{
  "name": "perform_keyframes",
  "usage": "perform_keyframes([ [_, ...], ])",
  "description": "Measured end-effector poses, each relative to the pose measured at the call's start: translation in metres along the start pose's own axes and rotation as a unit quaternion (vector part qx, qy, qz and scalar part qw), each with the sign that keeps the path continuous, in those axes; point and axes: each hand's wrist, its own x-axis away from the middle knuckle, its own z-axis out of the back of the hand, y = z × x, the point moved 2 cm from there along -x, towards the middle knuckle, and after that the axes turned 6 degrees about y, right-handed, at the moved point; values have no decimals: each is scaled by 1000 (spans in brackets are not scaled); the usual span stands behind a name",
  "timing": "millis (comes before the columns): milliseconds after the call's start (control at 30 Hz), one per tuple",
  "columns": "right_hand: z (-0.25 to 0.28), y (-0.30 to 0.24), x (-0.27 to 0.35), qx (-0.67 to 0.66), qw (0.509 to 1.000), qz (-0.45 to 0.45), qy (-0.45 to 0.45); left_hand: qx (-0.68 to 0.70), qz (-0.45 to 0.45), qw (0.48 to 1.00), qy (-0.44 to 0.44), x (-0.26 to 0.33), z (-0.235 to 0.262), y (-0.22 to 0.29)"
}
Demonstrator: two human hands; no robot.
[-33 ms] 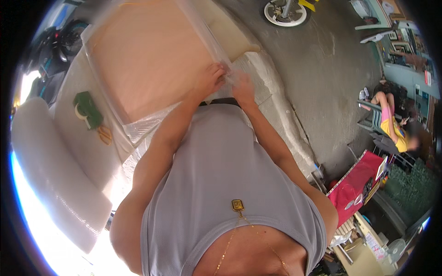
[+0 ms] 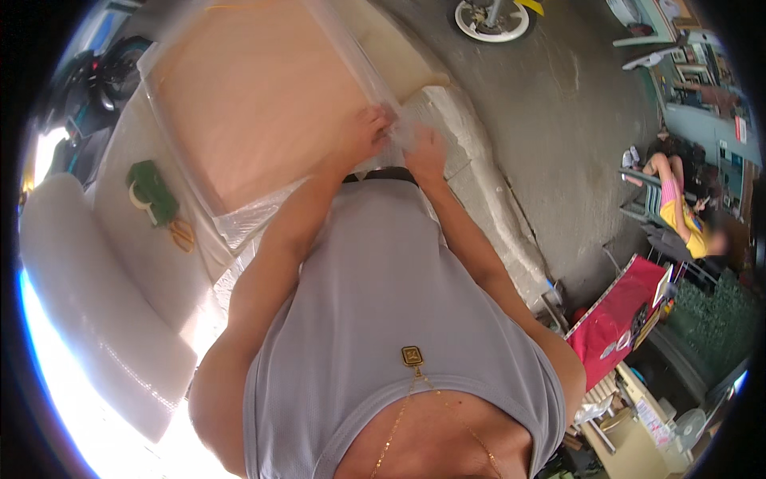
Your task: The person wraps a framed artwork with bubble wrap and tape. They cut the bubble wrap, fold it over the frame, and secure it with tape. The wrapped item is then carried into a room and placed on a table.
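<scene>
Both hands sit at the near corner of the flat peach-coloured panel; the left hand has its fingers closed on the clear plastic wrap there, the right hand just beside it, its grip too blurred to tell; against the earlier picture nothing has visibly shifted, so the wrapping looks no further along; green tape dispenser lies well left of the fingers.

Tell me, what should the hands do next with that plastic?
Probably pull the clear plastic wrap snug over the corner of the peach-coloured panel, since the left hand and right hand both pinch it right at that corner.
</scene>
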Motion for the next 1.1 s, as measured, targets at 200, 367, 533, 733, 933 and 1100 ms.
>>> perform_keyframes([
  [200, 28, -1, 46, -14, 998, -41, 50, 28, 84, 995, -51, -14, 10, -1],
  [367, 14, -3, 63, -181, 935, -242, 187, -31, 77, 995, -64, -16, 9, 3],
  [533, -16, 6, 87, -380, 809, -448, 24, -46, 76, 994, -63, -16, 10, 7],
  [733, 2, 9, 80, -381, 832, -402, -9, -42, 90, 993, -68, -11, 11, 11],
  [933, -14, 6, 69, -429, 803, -414, -18, -7, 68, 997, -32, -7, 7, 6],
  [1100, -7, 4, 61, -421, 820, -387, -34, -2, 50, 998, -29, -10, 8, 3],
])
